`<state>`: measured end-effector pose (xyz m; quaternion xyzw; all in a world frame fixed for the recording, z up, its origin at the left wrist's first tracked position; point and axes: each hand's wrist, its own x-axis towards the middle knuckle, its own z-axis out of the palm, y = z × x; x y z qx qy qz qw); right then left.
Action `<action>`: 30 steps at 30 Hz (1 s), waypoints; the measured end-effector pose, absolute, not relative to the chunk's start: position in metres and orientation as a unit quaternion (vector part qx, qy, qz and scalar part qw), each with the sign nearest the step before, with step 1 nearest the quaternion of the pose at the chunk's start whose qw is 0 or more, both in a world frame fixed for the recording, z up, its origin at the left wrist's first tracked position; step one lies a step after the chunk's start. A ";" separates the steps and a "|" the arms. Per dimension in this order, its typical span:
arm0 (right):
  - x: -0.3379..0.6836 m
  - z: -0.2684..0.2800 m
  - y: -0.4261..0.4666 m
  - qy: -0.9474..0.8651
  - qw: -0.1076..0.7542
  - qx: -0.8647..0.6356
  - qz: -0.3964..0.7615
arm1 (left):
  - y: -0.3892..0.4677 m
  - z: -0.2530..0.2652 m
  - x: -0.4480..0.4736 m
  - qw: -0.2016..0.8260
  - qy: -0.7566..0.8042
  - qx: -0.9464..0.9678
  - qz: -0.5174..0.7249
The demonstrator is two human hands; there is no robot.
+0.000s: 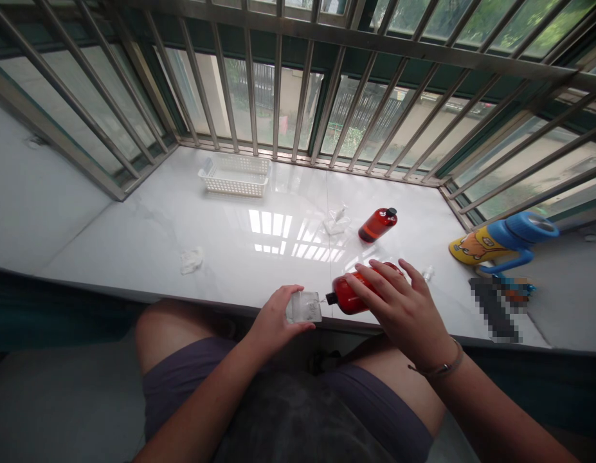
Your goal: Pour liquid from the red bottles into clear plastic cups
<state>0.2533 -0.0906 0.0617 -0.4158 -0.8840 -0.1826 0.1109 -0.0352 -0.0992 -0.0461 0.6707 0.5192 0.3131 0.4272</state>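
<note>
My left hand (273, 325) is closed around a small clear glass container (306, 307), held tilted just over the counter's front edge. My right hand (404, 305) grips a red bottle (346, 297) tipped nearly on its side, its black neck pointing left at the container's mouth. A thin clear streak, apparently liquid, spans the short gap between the two. Behind them stands a second red bottle (377, 226) with a black cap. To its left is a small clear object with a pump-like top (338, 220). A tiny clear piece (427, 273) lies right of my right hand.
On the white marbled counter (134, 257) sit a white perforated basket (237, 186) at the back and a crumpled white tissue (191, 260) at left. A blue and yellow flask (503, 239) stands at right, near a blurred-out dark object (495, 312). Metal window bars (276, 96) enclose the back.
</note>
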 end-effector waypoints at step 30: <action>0.243 0.020 -0.095 -0.872 0.153 -0.461 -0.065 | -0.101 -0.047 -0.033 0.448 0.539 0.632 0.332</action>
